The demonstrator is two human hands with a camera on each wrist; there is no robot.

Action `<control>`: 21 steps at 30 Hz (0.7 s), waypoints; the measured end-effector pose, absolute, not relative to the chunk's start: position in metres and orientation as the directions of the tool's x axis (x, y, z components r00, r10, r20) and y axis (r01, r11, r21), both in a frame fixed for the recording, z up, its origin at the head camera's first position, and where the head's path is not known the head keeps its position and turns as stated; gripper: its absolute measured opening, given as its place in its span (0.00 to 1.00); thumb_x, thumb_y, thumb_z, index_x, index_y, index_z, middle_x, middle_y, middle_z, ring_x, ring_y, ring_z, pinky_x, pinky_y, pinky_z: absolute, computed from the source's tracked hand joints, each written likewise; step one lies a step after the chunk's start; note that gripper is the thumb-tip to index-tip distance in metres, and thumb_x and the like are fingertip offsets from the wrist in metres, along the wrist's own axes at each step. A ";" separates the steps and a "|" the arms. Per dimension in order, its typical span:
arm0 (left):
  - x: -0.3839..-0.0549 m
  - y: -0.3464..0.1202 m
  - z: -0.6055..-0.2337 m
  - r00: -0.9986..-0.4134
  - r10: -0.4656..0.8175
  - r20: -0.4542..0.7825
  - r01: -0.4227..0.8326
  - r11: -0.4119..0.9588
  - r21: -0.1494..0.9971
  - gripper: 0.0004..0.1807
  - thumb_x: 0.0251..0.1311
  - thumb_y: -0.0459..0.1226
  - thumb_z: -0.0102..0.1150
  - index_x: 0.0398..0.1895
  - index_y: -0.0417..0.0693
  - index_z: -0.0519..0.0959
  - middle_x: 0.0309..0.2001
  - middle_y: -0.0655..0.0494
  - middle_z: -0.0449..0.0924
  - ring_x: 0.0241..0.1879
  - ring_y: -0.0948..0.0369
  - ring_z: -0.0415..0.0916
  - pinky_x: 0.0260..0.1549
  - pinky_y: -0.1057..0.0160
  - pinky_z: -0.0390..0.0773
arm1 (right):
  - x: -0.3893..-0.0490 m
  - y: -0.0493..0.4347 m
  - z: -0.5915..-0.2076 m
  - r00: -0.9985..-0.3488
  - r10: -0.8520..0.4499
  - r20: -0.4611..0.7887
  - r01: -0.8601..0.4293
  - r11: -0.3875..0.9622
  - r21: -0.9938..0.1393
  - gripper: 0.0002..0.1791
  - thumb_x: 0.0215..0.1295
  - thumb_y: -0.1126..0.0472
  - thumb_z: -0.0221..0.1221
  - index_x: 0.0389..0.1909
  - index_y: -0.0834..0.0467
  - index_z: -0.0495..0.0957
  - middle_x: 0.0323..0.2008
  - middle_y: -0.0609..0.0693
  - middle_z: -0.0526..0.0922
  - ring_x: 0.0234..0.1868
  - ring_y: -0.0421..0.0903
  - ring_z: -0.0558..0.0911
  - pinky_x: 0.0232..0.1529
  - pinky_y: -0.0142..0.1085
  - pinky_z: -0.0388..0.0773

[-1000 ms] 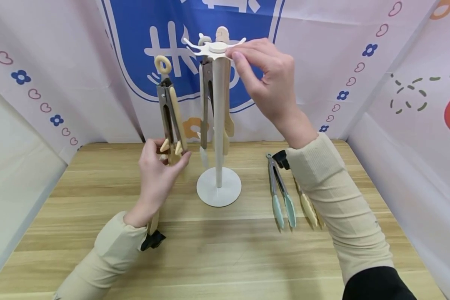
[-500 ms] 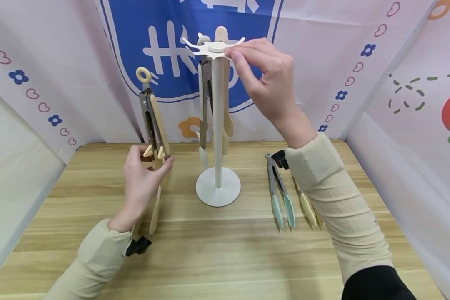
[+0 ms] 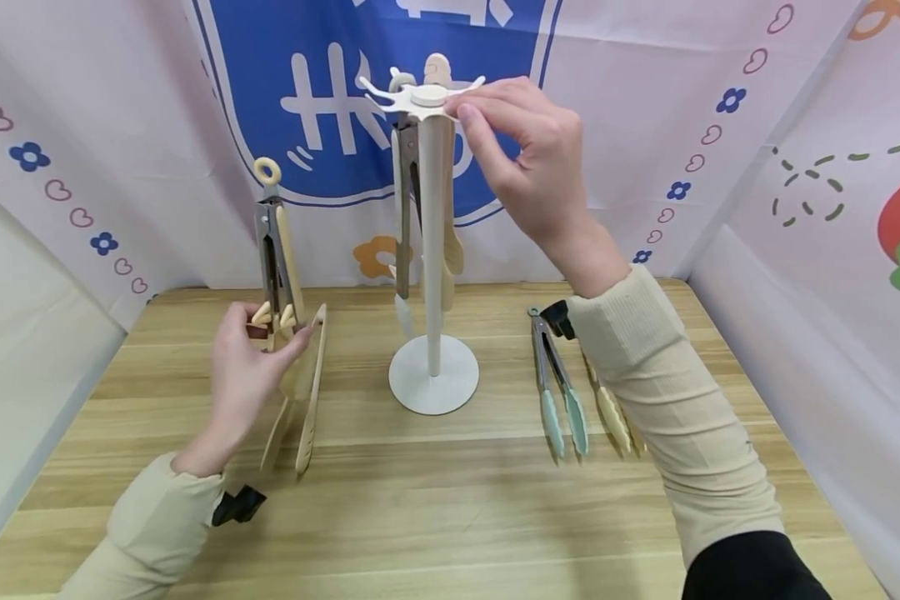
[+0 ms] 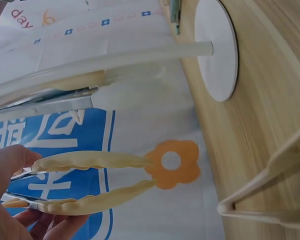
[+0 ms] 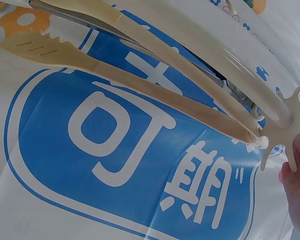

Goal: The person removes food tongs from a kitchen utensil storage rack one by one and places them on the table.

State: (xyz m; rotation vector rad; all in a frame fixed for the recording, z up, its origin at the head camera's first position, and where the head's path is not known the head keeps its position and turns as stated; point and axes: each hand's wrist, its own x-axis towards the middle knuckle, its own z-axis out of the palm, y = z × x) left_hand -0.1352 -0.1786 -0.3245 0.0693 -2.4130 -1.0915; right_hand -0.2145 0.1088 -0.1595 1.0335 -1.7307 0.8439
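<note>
My left hand (image 3: 243,367) grips metal tongs (image 3: 272,250) with cream tips and a ring on top, held upright left of the white stand (image 3: 432,250). In the left wrist view the tongs' cream tips (image 4: 95,160) stand apart past my fingers. My right hand (image 3: 528,154) pinches a hook of the stand's star-shaped top (image 3: 397,100). Hanging from other hooks are metal tongs with a pale tip (image 3: 402,225) and beige tongs with a slotted end (image 5: 160,95), partly hidden by the pole.
Beige tongs (image 3: 312,400) lie on the wooden table left of the stand's round base (image 3: 412,387). Teal-tipped tongs (image 3: 576,421) lie to its right, with cream-tipped tongs (image 3: 613,417) beside them, partly under my right sleeve. A printed cloth (image 3: 615,167) hangs behind.
My left hand has moved left and down, away from the stand, with the tongs in it. More of the beige tongs on the table now shows. My right hand keeps its hold.
</note>
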 end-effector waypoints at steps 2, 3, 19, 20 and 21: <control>-0.134 -0.183 -0.325 -0.886 -0.239 0.397 0.133 0.689 0.713 0.23 0.47 0.37 0.67 0.40 0.33 0.68 0.36 0.45 0.71 0.34 0.57 0.67 0.28 0.74 0.67 | -0.214 0.109 -0.160 -0.228 -0.273 0.935 -0.907 0.408 -0.102 0.12 0.63 0.65 0.52 0.32 0.65 0.83 0.33 0.55 0.84 0.39 0.46 0.80 0.45 0.29 0.73; -0.134 -0.186 -0.326 -0.889 -0.238 0.390 0.125 0.694 0.709 0.23 0.48 0.37 0.66 0.41 0.32 0.68 0.36 0.44 0.71 0.34 0.57 0.67 0.30 0.71 0.67 | -0.214 0.109 -0.160 -0.228 -0.275 0.934 -0.906 0.411 -0.101 0.12 0.63 0.65 0.52 0.32 0.65 0.83 0.34 0.55 0.84 0.39 0.46 0.80 0.45 0.29 0.73; -0.133 -0.224 -0.336 -0.942 -0.200 0.268 0.020 0.766 0.643 0.28 0.52 0.43 0.64 0.46 0.29 0.68 0.37 0.39 0.72 0.32 0.52 0.69 0.23 0.71 0.68 | -0.216 0.108 -0.160 -0.181 -0.266 0.947 -0.917 0.393 -0.065 0.12 0.62 0.66 0.52 0.31 0.66 0.83 0.32 0.55 0.84 0.37 0.47 0.80 0.44 0.30 0.73; -0.133 -0.227 -0.337 -0.945 -0.195 0.264 0.018 0.773 0.634 0.27 0.52 0.43 0.64 0.46 0.29 0.68 0.36 0.39 0.72 0.31 0.53 0.69 0.21 0.71 0.68 | -0.216 0.108 -0.160 -0.181 -0.265 0.947 -0.918 0.392 -0.066 0.12 0.62 0.66 0.52 0.31 0.66 0.83 0.32 0.55 0.84 0.37 0.47 0.80 0.44 0.30 0.73; -0.134 -0.230 -0.338 -0.947 -0.190 0.260 0.016 0.780 0.626 0.27 0.52 0.43 0.63 0.45 0.30 0.68 0.35 0.39 0.73 0.30 0.54 0.68 0.20 0.71 0.68 | -0.216 0.108 -0.160 -0.180 -0.264 0.948 -0.918 0.390 -0.065 0.12 0.62 0.66 0.52 0.31 0.66 0.83 0.32 0.55 0.84 0.37 0.47 0.80 0.44 0.30 0.73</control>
